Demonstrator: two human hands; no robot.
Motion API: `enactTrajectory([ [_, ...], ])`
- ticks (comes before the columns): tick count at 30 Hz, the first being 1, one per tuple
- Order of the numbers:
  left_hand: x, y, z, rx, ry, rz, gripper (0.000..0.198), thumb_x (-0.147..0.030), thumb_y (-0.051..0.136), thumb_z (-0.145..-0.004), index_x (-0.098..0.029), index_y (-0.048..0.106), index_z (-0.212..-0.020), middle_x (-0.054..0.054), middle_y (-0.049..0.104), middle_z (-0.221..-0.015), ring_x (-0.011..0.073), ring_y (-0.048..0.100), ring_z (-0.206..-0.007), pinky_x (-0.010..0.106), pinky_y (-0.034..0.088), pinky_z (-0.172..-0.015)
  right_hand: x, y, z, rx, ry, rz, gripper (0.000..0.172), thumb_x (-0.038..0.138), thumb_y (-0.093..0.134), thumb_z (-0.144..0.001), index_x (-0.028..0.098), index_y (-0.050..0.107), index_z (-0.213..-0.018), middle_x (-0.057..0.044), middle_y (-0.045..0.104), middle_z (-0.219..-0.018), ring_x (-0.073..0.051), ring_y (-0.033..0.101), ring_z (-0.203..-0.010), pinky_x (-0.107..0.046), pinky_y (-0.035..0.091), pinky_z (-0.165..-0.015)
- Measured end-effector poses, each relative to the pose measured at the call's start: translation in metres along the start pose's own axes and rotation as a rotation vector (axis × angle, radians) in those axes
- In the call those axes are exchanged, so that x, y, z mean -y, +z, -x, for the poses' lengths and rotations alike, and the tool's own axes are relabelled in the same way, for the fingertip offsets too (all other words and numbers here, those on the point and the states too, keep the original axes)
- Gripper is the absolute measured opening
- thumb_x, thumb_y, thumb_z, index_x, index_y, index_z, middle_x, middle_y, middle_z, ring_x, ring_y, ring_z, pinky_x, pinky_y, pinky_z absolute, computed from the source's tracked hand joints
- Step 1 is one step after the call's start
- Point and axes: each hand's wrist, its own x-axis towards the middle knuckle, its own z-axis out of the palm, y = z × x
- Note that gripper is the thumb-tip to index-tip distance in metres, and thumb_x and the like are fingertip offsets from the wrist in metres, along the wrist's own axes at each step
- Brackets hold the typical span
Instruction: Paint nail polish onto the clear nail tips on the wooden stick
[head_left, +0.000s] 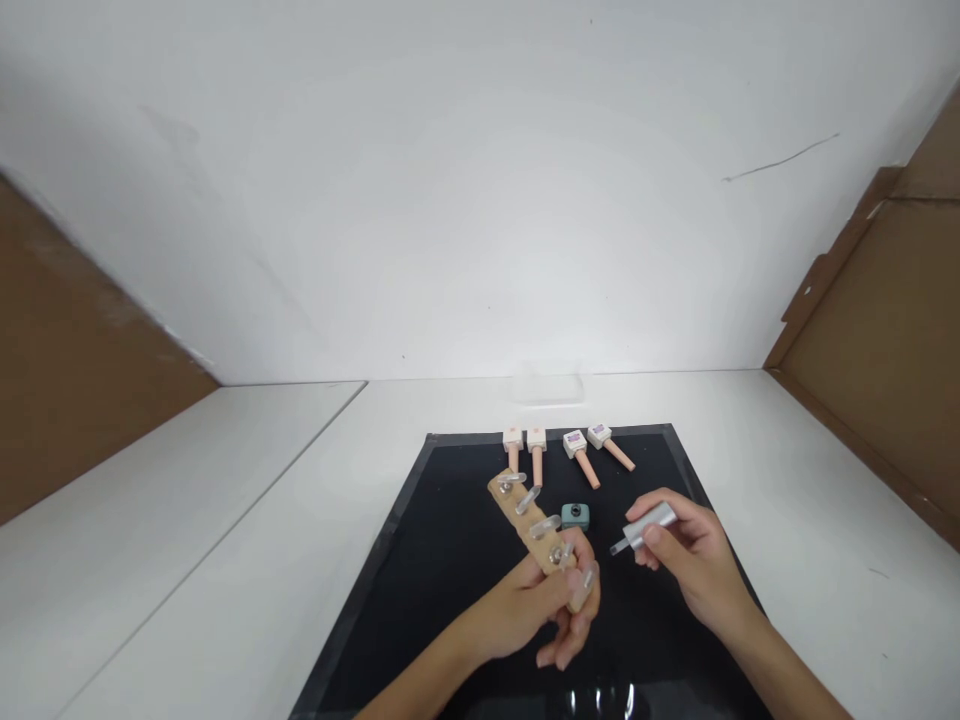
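Observation:
My left hand (544, 605) grips the lower end of a tan nail tip stand (517, 512), which slants up to the left. Several clear false nails (545, 526) are mounted along it. Between the thumb and fingers of my right hand (690, 550) is a nail polish brush (651, 524) with a silver cap, its bristle end pointing left toward the stand but apart from it. Just beyond my left fingers, an uncapped teal nail polish bottle (575, 516) stands upright on the black mat (427, 560).
Along the mat's far edge lie several white nail polish bottles with peach caps, among them one at the left (513, 440) and one at the right (600, 436). Behind them sits a clear tray (551, 390) against the white wall. Brown cardboard panels (877, 350) flank the white table.

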Motion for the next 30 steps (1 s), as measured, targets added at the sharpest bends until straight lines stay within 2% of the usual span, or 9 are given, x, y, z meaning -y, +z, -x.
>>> enactTrajectory([
  [3,0.0028,-0.0029,-0.0001,0.051,0.022,0.066,0.025,-0.038,0.054,-0.087,-0.019,0.039,-0.079,-0.006,0.049,-0.058,0.0026,0.045,-0.035,0.006,0.031,-0.027,0.0003,0.0001,0.0005,0.031,0.009,0.005,0.03,0.048,0.07,-0.072,0.018,0.068,-0.072,0.001,0.061,-0.052,-0.012,0.057,-0.045,-0.021,0.046,-0.044],
  [7,0.0037,-0.0043,0.0004,0.074,0.018,0.137,0.019,-0.033,0.052,-0.089,-0.02,0.041,-0.08,-0.006,0.049,-0.057,0.0029,0.044,-0.034,0.007,0.031,-0.027,0.0014,0.0005,0.0011,-0.013,0.011,-0.033,0.03,0.048,0.071,-0.072,0.018,0.068,-0.073,0.001,0.062,-0.052,-0.012,0.058,-0.045,-0.02,0.046,-0.043],
  [11,0.002,-0.0037,0.0006,0.095,0.007,0.173,0.017,-0.031,0.051,-0.089,-0.02,0.042,-0.08,-0.006,0.049,-0.056,0.0034,0.043,-0.033,0.007,0.031,-0.026,0.0008,0.0017,0.0019,0.066,-0.001,-0.023,0.03,0.048,0.072,-0.071,0.018,0.069,-0.073,-0.001,0.066,-0.054,-0.013,0.062,-0.046,-0.021,0.048,-0.044],
  [16,0.0012,-0.0036,0.0001,0.092,-0.014,0.194,0.015,-0.029,0.049,-0.09,-0.02,0.041,-0.08,-0.006,0.049,-0.056,0.0033,0.041,-0.032,0.007,0.03,-0.026,-0.0018,0.0009,0.0021,-0.003,-0.024,0.016,0.028,0.046,0.07,-0.074,0.018,0.07,-0.074,-0.001,0.066,-0.052,-0.014,0.062,-0.046,-0.021,0.049,-0.046],
  [21,0.0015,-0.0032,0.0001,0.102,0.0,0.207,0.017,-0.03,0.05,-0.089,-0.019,0.043,-0.079,-0.006,0.049,-0.056,0.0034,0.042,-0.032,0.007,0.03,-0.026,0.0031,0.0017,0.0034,0.089,-0.025,0.033,0.031,0.048,0.071,-0.071,0.017,0.07,-0.073,-0.002,0.068,-0.053,-0.015,0.064,-0.048,-0.023,0.052,-0.048],
  [26,0.0019,-0.0045,0.0003,0.107,-0.023,0.21,0.016,-0.03,0.049,-0.09,-0.02,0.042,-0.08,-0.006,0.049,-0.056,0.0039,0.042,-0.032,0.008,0.03,-0.026,0.004,0.0011,0.0021,-0.006,-0.035,0.065,0.03,0.048,0.07,-0.073,0.018,0.07,-0.071,-0.002,0.067,-0.053,-0.015,0.064,-0.046,-0.023,0.051,-0.046],
  [30,0.002,-0.0054,0.0008,0.114,-0.02,0.206,0.017,-0.032,0.05,-0.089,-0.02,0.042,-0.08,-0.006,0.048,-0.056,0.0043,0.042,-0.032,0.008,0.03,-0.026,0.0039,0.0004,0.0017,0.077,-0.055,0.037,0.033,0.051,0.069,-0.072,0.018,0.07,-0.073,-0.003,0.068,-0.053,-0.016,0.064,-0.046,-0.024,0.052,-0.045],
])
